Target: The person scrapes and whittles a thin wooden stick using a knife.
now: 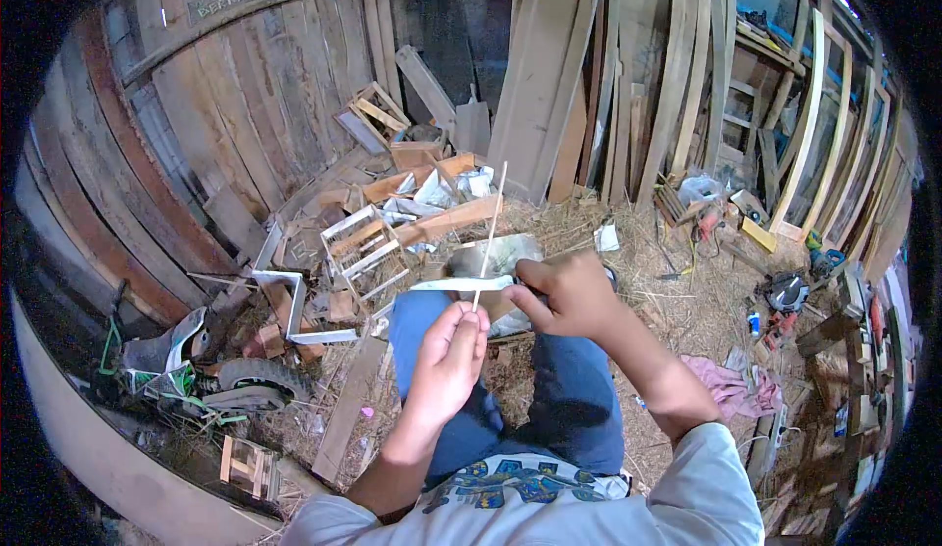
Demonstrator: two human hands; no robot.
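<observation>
My left hand [454, 360] is closed, with the lower end of a thin pale wooden stick [493, 217] pinched between thumb and fingers. The stick points up and away from me, leaning slightly right. My right hand [569, 296] is wrapped round the handle end of a knife [456, 284]; the handle itself is mostly hidden. The bright blade lies sideways across the stick just above my left fingers, its tip toward the left. Whether the edge bites into the wood I cannot tell. Both hands are above my knees, in front of a pale wood stump [510, 248].
Scrap wood and small slatted frames [365, 252] are heaped ahead to the left. A wheel [263, 377] lies at the left. Power tools [788, 293] and a pink cloth [724, 385] are on the shavings-strewn ground at right. Tall planks [549, 75] lean on the back wall.
</observation>
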